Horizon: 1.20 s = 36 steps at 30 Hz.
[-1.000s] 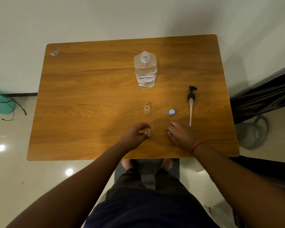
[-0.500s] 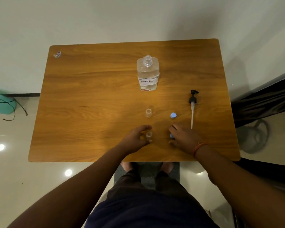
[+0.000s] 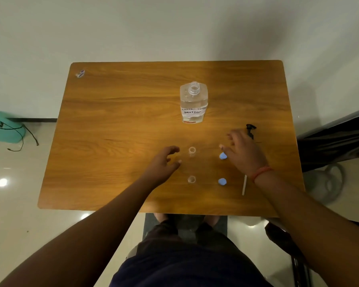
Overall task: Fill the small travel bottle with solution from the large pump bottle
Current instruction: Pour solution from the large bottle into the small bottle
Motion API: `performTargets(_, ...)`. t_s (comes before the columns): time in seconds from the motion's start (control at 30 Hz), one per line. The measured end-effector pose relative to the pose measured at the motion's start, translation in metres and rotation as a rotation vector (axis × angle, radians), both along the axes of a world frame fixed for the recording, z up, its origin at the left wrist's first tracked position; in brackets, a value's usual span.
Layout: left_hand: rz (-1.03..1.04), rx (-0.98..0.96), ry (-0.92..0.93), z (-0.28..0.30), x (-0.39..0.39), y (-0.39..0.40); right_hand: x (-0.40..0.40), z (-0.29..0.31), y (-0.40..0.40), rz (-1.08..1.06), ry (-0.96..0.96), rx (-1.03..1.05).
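My left hand [image 3: 164, 160] hovers over the tabletop [image 3: 116, 121] with its fingers [image 3: 173, 149] loosely curved and apart, holding nothing. Just to the right of these fingers stands the far travel bottle [image 3: 192, 151], upright and with its mouth open, so its long axis points up toward me; there is a small gap between it and my fingertips. The near travel bottle [image 3: 191, 179] stands behind my left fingers, closer to my body, also uncapped and untouched. Straight ahead of the two small bottles, well apart from both hands, is the large bottle [image 3: 193, 103] with the solution, its neck open. Further right, one blue cap [image 3: 223, 156] lies just under my right thumb, and the other blue cap [image 3: 222, 181] lies nearer to me. My right hand [image 3: 244, 154] is spread, its fingers apart and empty, with the pump head [image 3: 250, 130] just beyond them. I judge that the left hand is nearer for taking the far small bottle. Compared with half a second ago, both hands have left the near bottle and its cap and have moved forward.
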<state>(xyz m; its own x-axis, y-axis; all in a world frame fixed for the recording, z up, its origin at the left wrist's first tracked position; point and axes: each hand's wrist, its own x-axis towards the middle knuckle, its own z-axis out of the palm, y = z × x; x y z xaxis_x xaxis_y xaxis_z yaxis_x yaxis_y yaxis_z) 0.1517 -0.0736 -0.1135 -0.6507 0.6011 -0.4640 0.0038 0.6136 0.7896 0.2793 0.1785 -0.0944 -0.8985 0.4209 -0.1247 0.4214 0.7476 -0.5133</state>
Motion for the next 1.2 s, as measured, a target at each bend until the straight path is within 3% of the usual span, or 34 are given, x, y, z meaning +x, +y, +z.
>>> performTargets(0.17, -0.019, 0.016, 0.059, -0.01, -0.002, 0.024, -0.051, 0.013, 0.012, -0.073, 0.072, -0.18)
performTargets(0.43, -0.034, 0.002, 0.06, -0.02, -0.006, 0.043, -0.102, 0.024, 0.026, -0.018, 0.072, -0.383)
performTargets(1.2, -0.065, 0.031, 0.132, -0.013, -0.014, 0.041, -0.145, 0.026, 0.03, 0.118, 0.115, -0.558)
